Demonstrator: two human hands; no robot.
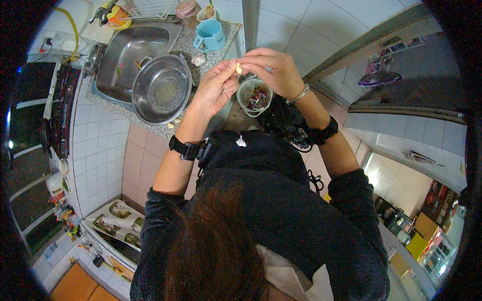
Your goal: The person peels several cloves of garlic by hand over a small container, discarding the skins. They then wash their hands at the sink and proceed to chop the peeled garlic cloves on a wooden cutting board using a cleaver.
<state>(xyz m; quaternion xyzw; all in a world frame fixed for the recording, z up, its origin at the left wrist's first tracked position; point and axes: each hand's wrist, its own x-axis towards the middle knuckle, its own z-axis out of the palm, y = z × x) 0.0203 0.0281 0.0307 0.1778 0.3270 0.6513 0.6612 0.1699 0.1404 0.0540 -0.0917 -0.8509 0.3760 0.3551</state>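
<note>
A pale garlic clove (pixel 239 68) is pinched between the fingertips of my left hand (pixel 218 84). My right hand (pixel 273 69) meets it from the other side, its thumb and fingers touching the clove. Below both hands stands a light green waste bin (pixel 244 98) with scraps inside. On the speckled stone counter (pixel 229 35), near my left fingers, rests a garlic bulb (pixel 198 59). Several peeled cloves (pixel 171 125) lie at the counter's front edge, beside a stainless steel basin (pixel 145 109) that is tilted over the sink's rim.
A steel sink (pixel 124 49) is set into the counter at the left. Behind the bulb stands a blue plastic jug (pixel 211 35), with a white cup (pixel 206 15) further back. A wire rack (pixel 150 9) is at the wall. Black bags (pixel 282 116) hang right of the bin.
</note>
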